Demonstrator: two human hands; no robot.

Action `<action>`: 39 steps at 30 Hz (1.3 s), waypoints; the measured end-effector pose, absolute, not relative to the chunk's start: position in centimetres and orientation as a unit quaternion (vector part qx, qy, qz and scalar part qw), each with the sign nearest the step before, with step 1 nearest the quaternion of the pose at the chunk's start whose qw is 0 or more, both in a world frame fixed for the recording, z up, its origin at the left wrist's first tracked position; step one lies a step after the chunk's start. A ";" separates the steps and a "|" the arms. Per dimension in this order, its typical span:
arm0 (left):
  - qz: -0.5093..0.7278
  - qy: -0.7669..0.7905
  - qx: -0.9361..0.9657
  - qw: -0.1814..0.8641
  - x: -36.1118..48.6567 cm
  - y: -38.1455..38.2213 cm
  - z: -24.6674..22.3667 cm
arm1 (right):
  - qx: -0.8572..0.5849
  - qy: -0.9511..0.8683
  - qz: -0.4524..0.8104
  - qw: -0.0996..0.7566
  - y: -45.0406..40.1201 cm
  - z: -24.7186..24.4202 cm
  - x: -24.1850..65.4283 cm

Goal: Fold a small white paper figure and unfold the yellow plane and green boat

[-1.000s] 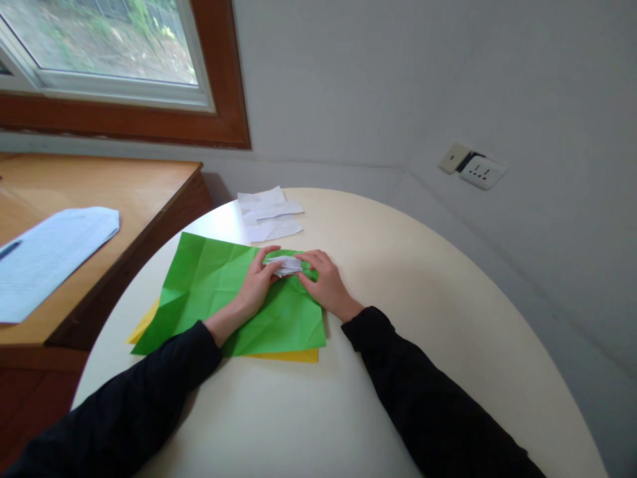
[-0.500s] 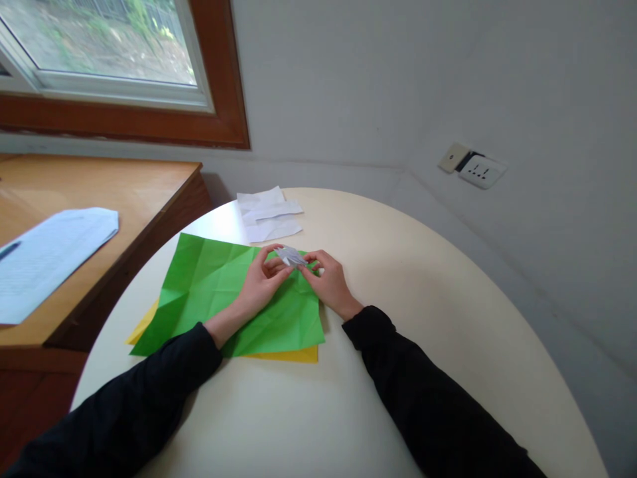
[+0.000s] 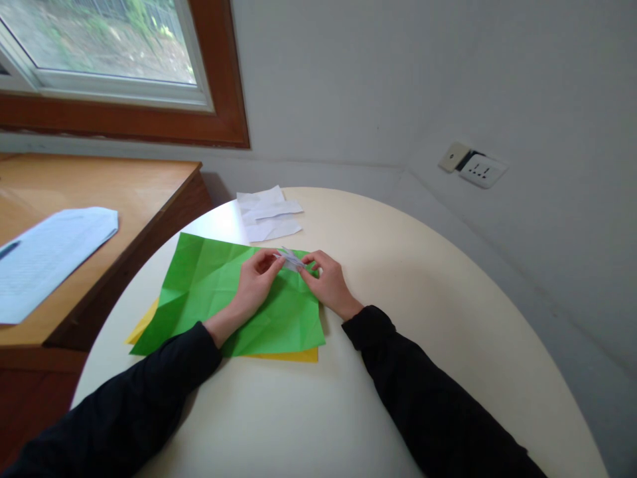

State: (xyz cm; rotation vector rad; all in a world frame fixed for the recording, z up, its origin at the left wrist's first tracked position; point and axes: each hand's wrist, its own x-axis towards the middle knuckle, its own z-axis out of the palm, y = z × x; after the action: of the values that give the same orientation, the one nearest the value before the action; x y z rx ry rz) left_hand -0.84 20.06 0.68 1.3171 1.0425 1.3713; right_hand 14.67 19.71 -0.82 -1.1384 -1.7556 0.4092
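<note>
A small folded white paper (image 3: 290,259) is held between my two hands, above the far right part of a creased green sheet (image 3: 209,285). My left hand (image 3: 256,282) pinches its left end between thumb and fingertips. On the other side, my right hand (image 3: 326,282) grips the right end with thumb and forefinger. Under the green sheet lies a yellow sheet (image 3: 293,354), showing along the front edge and at the left corner. The paper's finer folds are too small to make out.
Several white paper pieces (image 3: 271,214) lie at the far edge of the round white table (image 3: 423,299). At the left, a wooden desk (image 3: 134,179) bears papers (image 3: 60,252) and a pen (image 3: 8,249). A wall socket (image 3: 482,171) is at the right.
My left hand's fingers have drawn in and shifted slightly left, now pinching the paper's left end. The folded paper has tilted and looks narrower. My right hand has hardly moved.
</note>
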 end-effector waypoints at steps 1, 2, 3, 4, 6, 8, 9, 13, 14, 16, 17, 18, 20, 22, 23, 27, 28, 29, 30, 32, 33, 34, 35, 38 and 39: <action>0.560 0.429 0.537 0.463 -0.9 20.1 0.7 | -0.467 -0.722 0.166 0.483 19.7 -0.8 14.7; 0.560 0.433 0.536 0.460 -0.9 20.1 0.6 | -0.467 -0.723 0.166 0.482 19.6 -0.8 14.7; 0.561 0.436 0.535 0.457 -0.9 20.1 0.6 | -0.467 -0.723 0.167 0.480 19.6 -0.8 14.7; 0.562 0.438 0.534 0.455 -0.9 20.1 0.6 | -0.467 -0.724 0.169 0.479 19.6 -0.8 14.7; 0.564 0.441 0.532 0.452 -1.0 20.1 0.6 | -0.466 -0.723 0.175 0.479 19.5 -0.7 14.7; 0.565 0.440 0.534 0.450 -1.0 20.1 0.6 | -0.462 -0.723 0.184 0.479 19.5 -0.7 14.6; 0.564 0.439 0.536 0.449 -1.0 20.1 0.7 | -0.460 -0.723 0.188 0.480 19.4 -0.7 14.6; 0.559 0.444 0.538 0.449 -1.0 20.0 0.9 | -0.454 -0.725 0.200 0.478 19.3 -0.5 14.6; 0.558 0.445 0.538 0.449 -0.9 19.9 0.9 | -0.456 -0.725 0.201 0.476 19.2 -0.5 14.6; 0.556 0.445 0.539 0.450 -0.9 19.9 1.0 | -0.459 -0.725 0.204 0.472 19.2 -0.5 14.6; 0.556 0.444 0.540 0.450 -0.9 19.9 1.0 | -0.460 -0.725 0.205 0.470 19.2 -0.5 14.6; 0.556 0.444 0.541 0.449 -0.9 19.9 1.0 | -0.461 -0.725 0.205 0.469 19.1 -0.5 14.6; 0.555 0.443 0.543 0.447 -0.9 19.8 1.0 | -0.462 -0.726 0.207 0.465 19.1 -0.6 14.5; 0.554 0.443 0.544 0.447 -0.9 19.9 1.0 | -0.462 -0.728 0.208 0.462 19.2 -0.6 14.5; 0.554 0.444 0.544 0.448 -0.9 19.9 1.0 | -0.461 -0.729 0.209 0.461 19.2 -0.6 14.5; 0.553 0.453 0.536 0.448 -0.9 19.9 1.0 | -0.455 -0.733 0.207 0.461 19.2 -0.6 14.5; 0.553 0.455 0.536 0.446 -0.9 19.9 0.9 | -0.453 -0.735 0.205 0.461 19.2 -0.6 14.5; 0.553 0.458 0.537 0.442 -0.9 19.9 0.9 | -0.451 -0.736 0.202 0.463 19.2 -0.6 14.5; 0.553 0.460 0.539 0.439 -0.9 19.9 0.9 | -0.449 -0.738 0.197 0.464 19.2 -0.6 14.5; 0.552 0.462 0.545 0.431 -1.0 20.0 0.9 | -0.445 -0.741 0.189 0.466 19.2 -0.6 14.5; 0.551 0.462 0.548 0.428 -1.0 20.0 0.9 | -0.443 -0.743 0.186 0.467 19.3 -0.6 14.5; 0.551 0.461 0.550 0.425 -1.0 20.0 0.9 | -0.441 -0.744 0.183 0.467 19.3 -0.6 14.5; 0.551 0.461 0.553 0.422 -1.0 20.0 0.9 | -0.439 -0.746 0.181 0.468 19.3 -0.6 14.5; 0.549 0.457 0.557 0.423 -1.0 20.0 0.8 | -0.433 -0.750 0.173 0.469 19.3 -0.6 14.5; 0.549 0.456 0.556 0.426 -1.0 20.0 0.8 | -0.433 -0.751 0.170 0.468 19.3 -0.6 14.5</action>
State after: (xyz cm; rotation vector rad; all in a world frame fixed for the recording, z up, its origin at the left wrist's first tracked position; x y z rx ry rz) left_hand -1.00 20.00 0.78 1.3903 1.1393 1.3732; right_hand 14.51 19.34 -0.64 -1.0615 -1.8431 0.4164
